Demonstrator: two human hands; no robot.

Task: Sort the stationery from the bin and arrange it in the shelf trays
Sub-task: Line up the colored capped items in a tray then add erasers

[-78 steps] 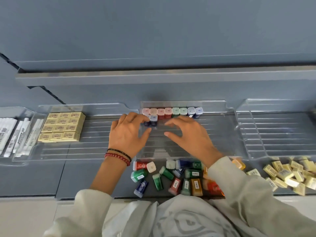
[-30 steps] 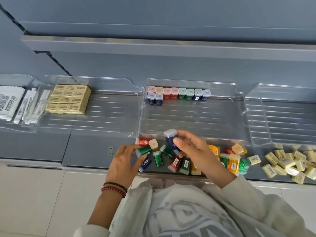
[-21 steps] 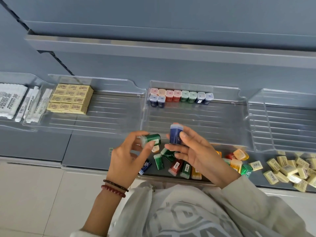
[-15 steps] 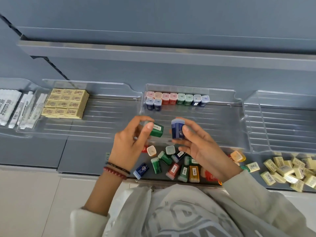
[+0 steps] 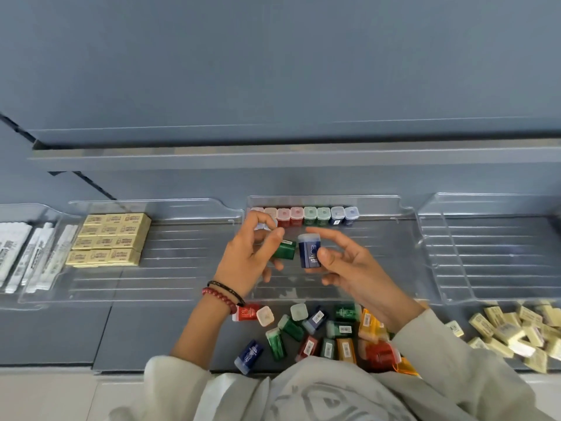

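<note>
My left hand (image 5: pixel 246 262) pinches a small green box (image 5: pixel 284 250) between thumb and fingers, tilted on its side. My right hand (image 5: pixel 349 265) holds a dark blue box (image 5: pixel 309 250) upright, thumb on its front. Both hands hover over the clear middle tray (image 5: pixel 379 268). A row of small capped boxes (image 5: pixel 315 215) in red, green and blue stands along that tray's back wall. Several loose coloured boxes (image 5: pixel 318 332) lie on the grey shelf in front of the tray.
The left clear tray (image 5: pixel 182 268) holds stacked yellow erasers (image 5: pixel 109 238). White tubes (image 5: pixel 27 253) fill a tray at the far left. The right tray (image 5: pixel 501 256) has bare ribs. Loose yellow erasers (image 5: pixel 516 332) lie on the shelf at the right.
Both hands picked a box each from the loose pile, green in the left and blue in the right, and lifted them up over the middle tray.
</note>
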